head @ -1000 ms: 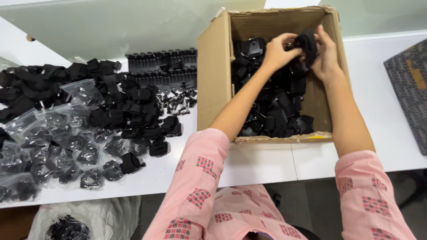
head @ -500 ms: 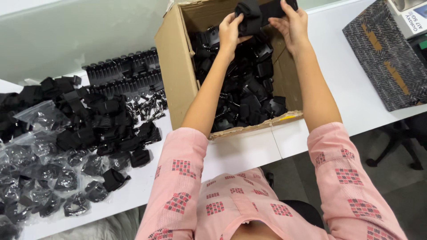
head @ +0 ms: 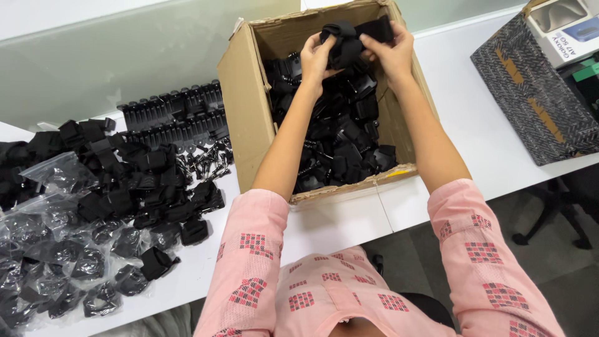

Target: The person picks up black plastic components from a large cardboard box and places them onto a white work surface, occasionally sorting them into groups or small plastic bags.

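- While both arms reach into the cardboard box [head: 246,93], the left hand [head: 317,57] and right hand [head: 390,53] each grasp one black strap bundle [head: 349,39] — held above the box's far end.
- Beneath lie loose black parts [head: 343,137].
- Left of the box, bagged black pieces [head: 68,249] cover the white table [head: 493,118].

the person wears a pink top with elbow-length sleeves, one on the left arm [head: 249,249] and one on the right arm [head: 486,249]. small blocks of red and grey squares dot the cloth. both forearms are bare, and no rings or watch show.
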